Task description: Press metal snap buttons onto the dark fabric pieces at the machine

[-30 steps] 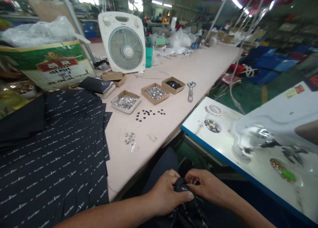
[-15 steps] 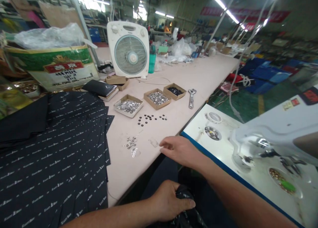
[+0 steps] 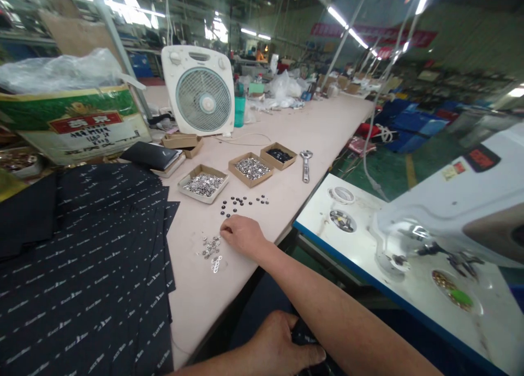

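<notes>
My left hand (image 3: 282, 340) is closed around a bunched piece of black printed fabric (image 3: 303, 335) at the bottom of the view, partly hidden by my right forearm. Over the table, my right hand (image 3: 243, 235) has its fingers curled together, just right of a small cluster of silver snap parts (image 3: 211, 246). Whatever its fingertips may hold is hidden. Several flat silver rings (image 3: 216, 264) lie just below that cluster. Black snap caps (image 3: 237, 201) are scattered beyond my right hand.
Small cardboard trays of silver parts (image 3: 204, 184) and black parts (image 3: 280, 155) stand farther back, near an adjustable wrench (image 3: 305, 167). Stacked black printed fabric (image 3: 94, 272) covers the left side. A box fan (image 3: 204, 95) stands behind; a white machine (image 3: 454, 201) is at right.
My right hand has moved left across the table, from near its edge to beside the silver snap parts. My left hand keeps hold of the fabric. The camera has turned slightly right.
</notes>
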The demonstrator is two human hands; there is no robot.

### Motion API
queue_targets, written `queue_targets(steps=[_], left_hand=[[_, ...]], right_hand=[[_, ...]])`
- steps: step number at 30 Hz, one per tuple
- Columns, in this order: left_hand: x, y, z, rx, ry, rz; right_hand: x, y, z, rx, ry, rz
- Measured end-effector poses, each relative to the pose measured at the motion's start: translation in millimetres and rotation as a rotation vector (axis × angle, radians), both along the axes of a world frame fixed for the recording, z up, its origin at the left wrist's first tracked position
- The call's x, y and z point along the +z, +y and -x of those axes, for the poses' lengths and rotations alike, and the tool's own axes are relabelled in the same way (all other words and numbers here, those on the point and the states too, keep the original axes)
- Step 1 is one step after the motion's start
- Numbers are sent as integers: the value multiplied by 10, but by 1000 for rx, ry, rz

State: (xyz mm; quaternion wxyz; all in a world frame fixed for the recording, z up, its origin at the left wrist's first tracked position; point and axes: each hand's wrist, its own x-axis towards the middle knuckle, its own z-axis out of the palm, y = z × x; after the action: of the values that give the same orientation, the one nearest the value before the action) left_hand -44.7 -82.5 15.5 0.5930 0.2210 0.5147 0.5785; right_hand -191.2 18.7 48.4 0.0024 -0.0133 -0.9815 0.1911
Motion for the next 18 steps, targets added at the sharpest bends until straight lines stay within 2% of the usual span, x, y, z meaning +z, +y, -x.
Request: queue_targets(steps=[6, 13, 18], left_hand=[[-17, -10, -14, -21, 22, 25], [-18, -22, -23, -46, 17, 21], [-28, -35, -16, -59, 26, 43]], right_hand=[[23, -29, -83, 8, -19, -106], [-9, 19, -102, 32, 2, -56], [39, 13, -65, 53, -49, -92]])
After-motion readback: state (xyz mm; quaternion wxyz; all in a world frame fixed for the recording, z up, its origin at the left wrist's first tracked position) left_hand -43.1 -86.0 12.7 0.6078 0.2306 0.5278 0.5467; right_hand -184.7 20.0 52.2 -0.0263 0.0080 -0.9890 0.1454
